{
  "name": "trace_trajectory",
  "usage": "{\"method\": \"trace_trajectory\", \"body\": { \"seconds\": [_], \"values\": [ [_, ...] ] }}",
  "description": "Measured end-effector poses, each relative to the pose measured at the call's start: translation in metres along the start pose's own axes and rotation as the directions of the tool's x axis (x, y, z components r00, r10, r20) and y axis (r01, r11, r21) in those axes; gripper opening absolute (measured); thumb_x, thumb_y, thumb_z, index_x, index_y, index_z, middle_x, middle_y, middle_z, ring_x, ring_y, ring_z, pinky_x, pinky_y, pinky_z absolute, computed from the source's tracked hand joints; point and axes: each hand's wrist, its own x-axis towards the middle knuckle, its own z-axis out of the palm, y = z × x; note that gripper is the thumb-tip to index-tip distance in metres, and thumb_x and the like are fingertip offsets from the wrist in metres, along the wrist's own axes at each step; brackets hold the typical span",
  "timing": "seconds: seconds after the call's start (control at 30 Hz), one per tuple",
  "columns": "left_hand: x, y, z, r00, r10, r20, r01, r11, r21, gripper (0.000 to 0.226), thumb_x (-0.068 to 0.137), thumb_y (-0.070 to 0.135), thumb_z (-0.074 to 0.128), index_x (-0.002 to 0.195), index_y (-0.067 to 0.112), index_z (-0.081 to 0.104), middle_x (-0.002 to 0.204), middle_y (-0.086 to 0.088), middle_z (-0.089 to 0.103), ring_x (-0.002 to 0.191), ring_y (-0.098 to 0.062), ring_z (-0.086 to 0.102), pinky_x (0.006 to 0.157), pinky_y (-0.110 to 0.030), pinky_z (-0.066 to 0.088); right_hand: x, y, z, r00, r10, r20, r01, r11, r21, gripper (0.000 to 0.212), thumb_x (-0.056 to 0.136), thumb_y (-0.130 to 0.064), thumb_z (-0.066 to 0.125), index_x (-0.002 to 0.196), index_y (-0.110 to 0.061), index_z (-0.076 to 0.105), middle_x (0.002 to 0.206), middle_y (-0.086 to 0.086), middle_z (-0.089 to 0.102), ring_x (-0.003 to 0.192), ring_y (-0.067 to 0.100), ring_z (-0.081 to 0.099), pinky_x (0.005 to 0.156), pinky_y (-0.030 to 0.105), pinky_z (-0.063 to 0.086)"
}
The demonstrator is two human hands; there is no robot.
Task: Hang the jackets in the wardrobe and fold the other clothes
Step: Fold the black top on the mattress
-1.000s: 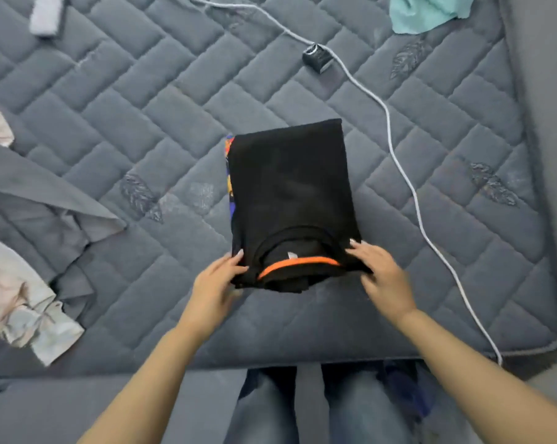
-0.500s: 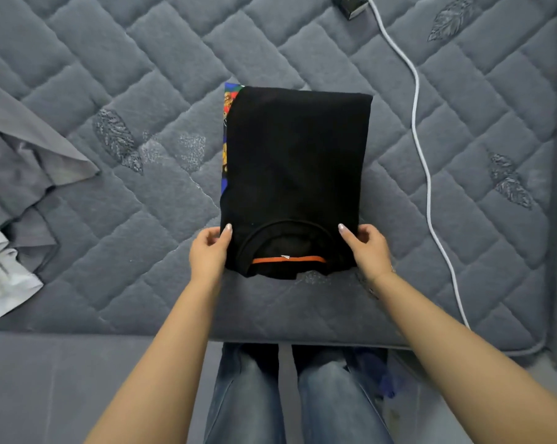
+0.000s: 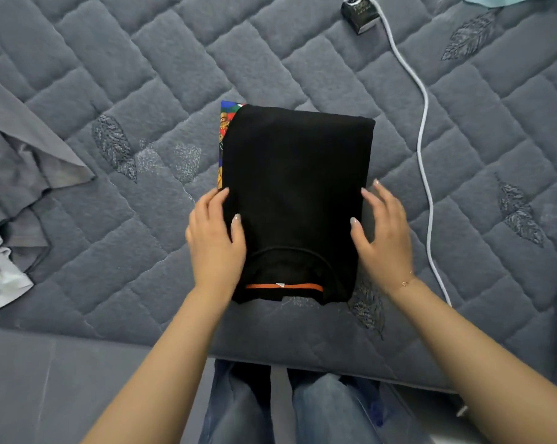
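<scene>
Resting mid-mattress [image 3: 142,75]: folded black t-shirt [image 3: 298,187], collar at 6 o'clock. Left hand [image 3: 214,238] and right hand [image 3: 383,235] flank its sides, fingers [image 3: 371,200] straight, thumbs on top, touching, not gripping. White cable [image 3: 426,149] at 3 o'clock.

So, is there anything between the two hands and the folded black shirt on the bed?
Nothing visible. The left hand and the right hand already rest on the two sides of the black shirt. The white cable lies apart, to its right.
</scene>
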Motion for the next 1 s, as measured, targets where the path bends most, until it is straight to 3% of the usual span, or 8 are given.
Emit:
{"method": "trace_trajectory", "body": {
  "seconds": [0.1, 0.27, 0.43, 0.7, 0.77, 0.87, 0.93, 1.0],
  "values": [
    [0.042, 0.045, 0.034, 0.960, 0.272, 0.067, -0.279, 0.953, 0.118, 0.048, 0.098, 0.027, 0.049, 0.145, 0.024, 0.043, 0.156, -0.005, 0.033, 0.145, -0.024, 0.027, 0.115, -0.044, 0.022, 0.068, -0.019, 0.009, 0.971, -0.238, 0.011, 0.238, 0.967, -0.088, 0.050, 0.098, -0.018, 0.050, 0.146, -0.009, 0.041, 0.158, 0.011, 0.026, 0.147, 0.028, 0.022, 0.120, 0.044, 0.019],
    [0.106, 0.026, 0.095, 0.941, 0.199, 0.275, -0.312, 0.825, 0.472, 0.058, 0.102, 0.054, 0.021, 0.155, 0.039, 0.004, 0.165, -0.002, -0.008, 0.151, -0.020, -0.009, 0.119, -0.056, -0.004, 0.150, -0.005, 0.055, 0.943, -0.199, 0.265, 0.277, 0.912, -0.302, 0.055, 0.104, -0.040, 0.031, 0.155, -0.025, 0.017, 0.164, 0.002, 0.006, 0.151, 0.022, 0.001, 0.122, 0.045, -0.001],
    [0.119, -0.010, 0.131, 0.924, 0.323, 0.203, -0.381, 0.816, 0.436, 0.058, 0.101, 0.057, 0.022, 0.154, 0.039, 0.009, 0.165, -0.003, -0.001, 0.151, -0.021, -0.003, 0.117, -0.058, -0.004, 0.158, 0.027, 0.092, 0.950, -0.218, 0.222, 0.288, 0.886, -0.364, 0.060, 0.101, -0.050, 0.025, 0.155, -0.027, 0.013, 0.164, 0.004, 0.009, 0.151, 0.025, 0.004, 0.121, 0.047, 0.000],
    [0.118, 0.000, 0.117, 0.930, 0.293, 0.222, -0.364, 0.821, 0.439, 0.058, 0.101, 0.055, 0.023, 0.155, 0.036, 0.010, 0.165, -0.005, 0.000, 0.152, -0.022, -0.003, 0.118, -0.056, -0.004, 0.159, 0.028, 0.091, 0.947, -0.230, 0.223, 0.295, 0.898, -0.326, 0.061, 0.101, -0.050, 0.024, 0.155, -0.025, 0.014, 0.163, 0.005, 0.010, 0.151, 0.027, 0.004, 0.121, 0.050, 0.001],
    [0.108, 0.004, 0.104, 0.972, 0.181, 0.152, -0.230, 0.870, 0.437, 0.058, 0.102, 0.054, 0.023, 0.155, 0.036, 0.009, 0.165, -0.005, -0.001, 0.151, -0.024, -0.003, 0.119, -0.053, -0.003, 0.160, 0.022, 0.082, 0.939, -0.219, 0.263, 0.296, 0.906, -0.302, 0.061, 0.102, -0.050, 0.025, 0.156, -0.025, 0.011, 0.164, 0.004, 0.006, 0.151, 0.027, 0.000, 0.121, 0.051, 0.000],
    [0.073, -0.009, 0.077, 0.974, -0.225, -0.009, 0.222, 0.954, 0.201, 0.061, 0.102, 0.048, 0.033, 0.156, 0.029, 0.011, 0.163, -0.009, 0.009, 0.150, -0.028, 0.012, 0.117, -0.050, 0.014, 0.146, 0.012, 0.063, 0.945, -0.200, 0.257, 0.250, 0.952, -0.176, 0.061, 0.103, -0.044, 0.034, 0.156, -0.023, 0.012, 0.164, 0.004, 0.001, 0.151, 0.026, -0.004, 0.121, 0.049, -0.002],
    [0.037, -0.025, 0.058, 0.929, -0.369, 0.009, 0.369, 0.927, -0.062, 0.056, 0.101, 0.040, 0.043, 0.150, 0.016, 0.029, 0.151, -0.012, 0.036, 0.139, -0.029, 0.033, 0.110, -0.044, 0.029, 0.111, 0.007, 0.047, 0.978, -0.098, 0.182, 0.091, 0.995, 0.046, 0.063, 0.101, -0.036, 0.046, 0.155, -0.021, 0.017, 0.164, 0.004, 0.003, 0.150, 0.021, 0.001, 0.121, 0.039, 0.003],
    [-0.003, -0.040, 0.044, 0.912, -0.408, 0.044, 0.410, 0.899, -0.154, 0.041, 0.100, 0.036, 0.049, 0.132, 0.011, 0.048, 0.130, -0.007, 0.053, 0.122, -0.025, 0.048, 0.100, -0.039, 0.038, 0.060, 0.007, 0.034, 0.972, 0.171, 0.159, -0.216, 0.918, 0.332, 0.062, 0.098, -0.028, 0.056, 0.151, -0.019, 0.025, 0.159, 0.002, 0.018, 0.145, 0.016, 0.020, 0.119, 0.032, 0.020]
  ]
}}
